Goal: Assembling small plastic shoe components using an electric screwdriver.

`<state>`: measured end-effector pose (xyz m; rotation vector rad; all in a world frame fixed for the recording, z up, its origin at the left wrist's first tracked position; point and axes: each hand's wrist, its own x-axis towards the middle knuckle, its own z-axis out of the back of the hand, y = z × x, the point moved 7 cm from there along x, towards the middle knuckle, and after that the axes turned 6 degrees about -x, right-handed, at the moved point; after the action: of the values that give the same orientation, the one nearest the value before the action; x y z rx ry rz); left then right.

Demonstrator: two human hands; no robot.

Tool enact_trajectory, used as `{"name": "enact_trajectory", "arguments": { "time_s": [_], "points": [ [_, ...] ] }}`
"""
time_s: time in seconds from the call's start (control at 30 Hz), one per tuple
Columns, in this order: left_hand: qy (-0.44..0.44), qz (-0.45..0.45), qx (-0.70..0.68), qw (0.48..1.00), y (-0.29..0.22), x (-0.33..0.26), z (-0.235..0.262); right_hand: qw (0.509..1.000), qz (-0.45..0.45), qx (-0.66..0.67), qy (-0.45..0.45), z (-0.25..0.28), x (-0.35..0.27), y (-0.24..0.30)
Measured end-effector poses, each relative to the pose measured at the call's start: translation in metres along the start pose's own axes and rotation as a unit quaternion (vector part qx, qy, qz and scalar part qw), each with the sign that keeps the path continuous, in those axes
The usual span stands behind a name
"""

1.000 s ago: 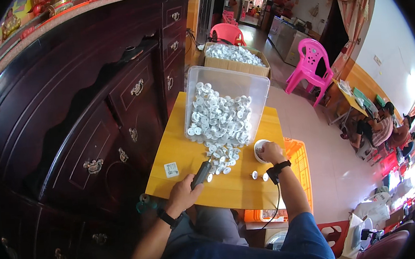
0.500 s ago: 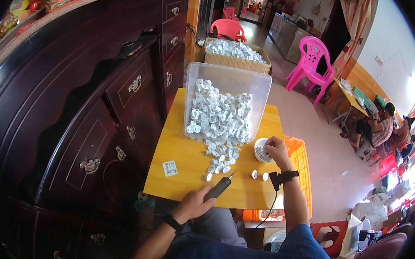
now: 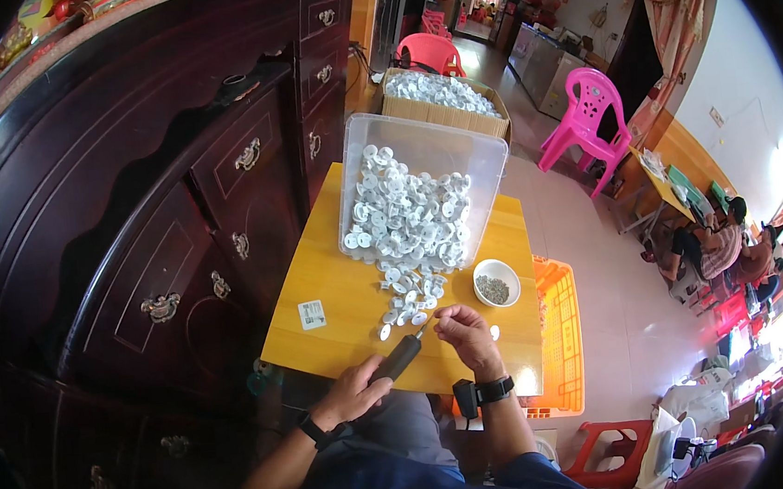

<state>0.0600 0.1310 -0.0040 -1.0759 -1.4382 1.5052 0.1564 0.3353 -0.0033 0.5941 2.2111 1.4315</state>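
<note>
My left hand (image 3: 356,393) grips a dark pen-shaped power screwdriver (image 3: 396,360), its thin bit pointing up and right over the yellow table (image 3: 459,374). At the bit's tip, my right hand (image 3: 466,335) has thumb and fingers pinched together; whatever they hold is too small to make out. Beyond that hand stands a white bowl (image 3: 488,268) with many tiny grey metal pieces (image 3: 492,290), which look like screws. Small round white plastic parts (image 3: 412,215) spill from a tipped clear tub (image 3: 481,148) toward the screwdriver. Another white part (image 3: 494,332) shows just right of my right hand.
A cardboard box (image 3: 444,126) full of white parts stands behind the tub. Orange crate (image 3: 565,350) is beside the table's right edge; dark cabinet (image 3: 177,235) is along the left. A white label (image 3: 312,315) lies on the table. Pink chair (image 3: 588,115) and seated people (image 3: 722,248) are farther right.
My right hand has left the bowl and come left and nearer, to the screwdriver's tip. My left hand, with the screwdriver, has shifted slightly left.
</note>
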Motion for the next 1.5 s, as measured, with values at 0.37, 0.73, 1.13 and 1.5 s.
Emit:
{"name": "enact_trajectory", "arguments": {
  "time_s": [0.37, 0.73, 1.13, 1.5],
  "points": [
    [0.004, 0.052, -0.004, 0.999, 0.009, -0.017, 0.007, 0.998, -0.039, 0.032, 0.027, -0.016, -0.001, -0.027],
    [0.015, 0.036, -0.027, 0.999, 0.017, -0.028, 0.01, 0.996, -0.067, -0.009, 0.052, -0.009, -0.001, -0.037],
    [0.009, 0.045, 0.031, 0.998, 0.018, -0.036, 0.021, 0.989, -0.087, -0.065, 0.097, -0.013, 0.009, -0.044],
    [0.047, 0.108, 0.007, 0.993, 0.021, -0.045, 0.02, 0.984, -0.081, -0.098, 0.125, -0.013, 0.014, -0.042]
  ]
}}
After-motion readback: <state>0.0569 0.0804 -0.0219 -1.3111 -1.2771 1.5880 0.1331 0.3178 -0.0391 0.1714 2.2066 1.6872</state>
